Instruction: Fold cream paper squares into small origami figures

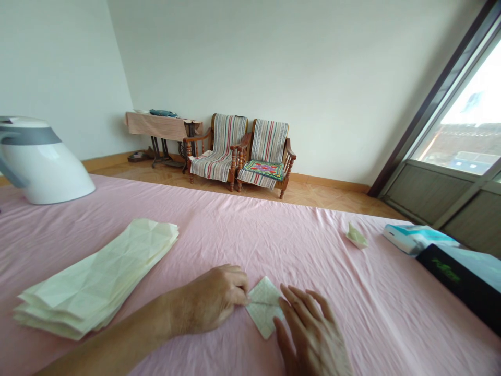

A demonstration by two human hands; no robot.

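Note:
A small diamond of pale green folded paper (265, 308) lies flat on the pink cloth in front of me, with a crease across its middle. My left hand (219, 295) has its fingers curled, and the thumb and forefinger pinch the paper's left corner. Over the right corner, my right hand (309, 326) lies with its fingers stretched out and slightly apart, fingertips touching the paper's edge. Left of my forearm rests a stack of creased pale green paper sheets (105, 271). A small folded paper boat (356, 237) sits farther off to the right.
A white and grey jug (58, 167) stands at the table's left. At the right are a blue and white tissue pack (418, 237) and a black box (457, 282). Beyond the pink tablecloth (235, 230) stand two wooden armchairs (238, 151) and a cloth-covered sewing table (160, 125).

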